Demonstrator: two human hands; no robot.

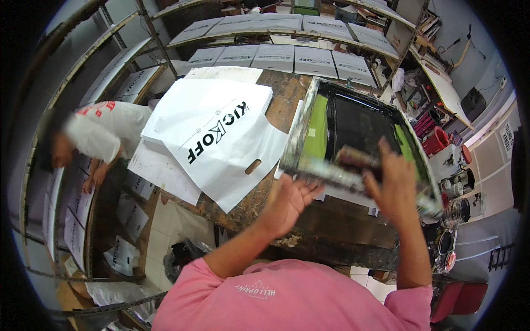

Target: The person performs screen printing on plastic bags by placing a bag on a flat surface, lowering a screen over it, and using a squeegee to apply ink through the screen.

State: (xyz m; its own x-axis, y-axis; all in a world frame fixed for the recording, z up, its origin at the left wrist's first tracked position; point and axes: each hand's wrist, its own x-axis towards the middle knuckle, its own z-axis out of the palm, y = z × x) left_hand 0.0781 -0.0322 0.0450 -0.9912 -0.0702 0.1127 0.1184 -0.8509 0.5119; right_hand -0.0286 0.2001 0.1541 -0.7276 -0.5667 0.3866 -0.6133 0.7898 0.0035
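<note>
A screen-printing frame [302, 149] lies on the worktable to the right, its mesh dark in the middle with green strips at both sides. My left hand [288, 205] is at the frame's near left corner, fingers stretched out and holding nothing; whether it touches the edge I cannot tell. Over the near part of the screen is my right hand [396, 185], its thumb and fingers apart and somewhat blurred. Just left of it, a brownish squeegee [356, 158] rests in the frame. White printed plastic bags [215, 127] lie stacked to the frame's left, the top one askew.
The wooden worktable [287, 91] has a worn, stained top. Racks with printed white bags [276, 55] stand behind it and at the left. Another person [110, 129] bends over the left rack. Cans and tubs [455, 212] crowd the right side, near a red bucket [435, 140].
</note>
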